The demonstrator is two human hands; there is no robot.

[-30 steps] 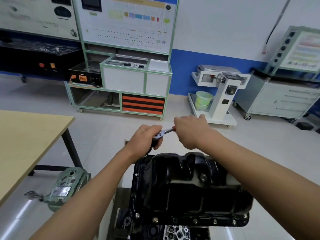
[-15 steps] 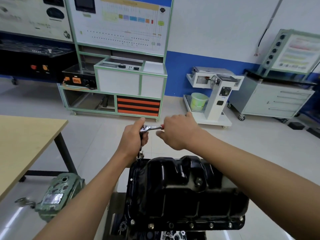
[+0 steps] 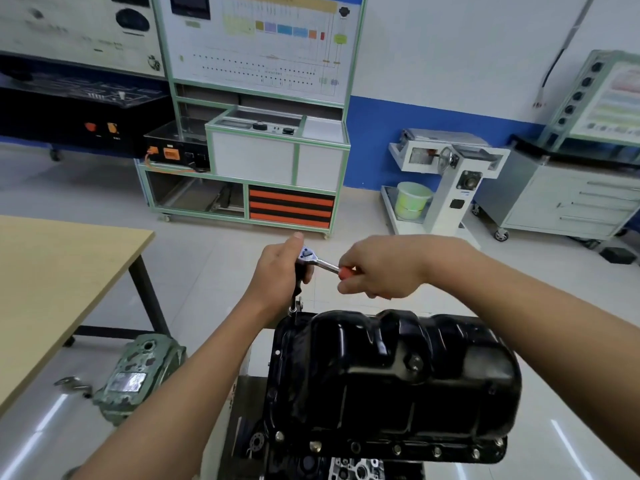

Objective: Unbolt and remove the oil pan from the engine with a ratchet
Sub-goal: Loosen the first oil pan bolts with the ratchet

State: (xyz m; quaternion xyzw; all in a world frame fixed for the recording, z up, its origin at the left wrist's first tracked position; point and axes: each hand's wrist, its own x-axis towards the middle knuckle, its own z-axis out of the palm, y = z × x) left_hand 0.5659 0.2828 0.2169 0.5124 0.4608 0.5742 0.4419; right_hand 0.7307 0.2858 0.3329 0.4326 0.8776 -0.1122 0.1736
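Note:
A glossy black oil pan [image 3: 391, 382] sits upside down on the engine in front of me, with several silver bolts [image 3: 356, 446] along its near flange. A chrome ratchet [image 3: 317, 259] with a red handle stands on an extension over the pan's far left corner. My left hand [image 3: 282, 271] grips the ratchet head and the dark extension below it. My right hand [image 3: 379, 266] is curled round the red handle, out to the right of the head.
A wooden table [image 3: 59, 282] stands at the left. On the floor below it lies a green metal engine part [image 3: 135, 375]. A green-framed training bench [image 3: 249, 157], a white stand with a green bucket [image 3: 414, 200] and a grey drawer cabinet [image 3: 568, 199] line the back wall.
My right hand has swung the red handle toward me and to the right, so it now points down and right from the head. My left hand stays on the ratchet head.

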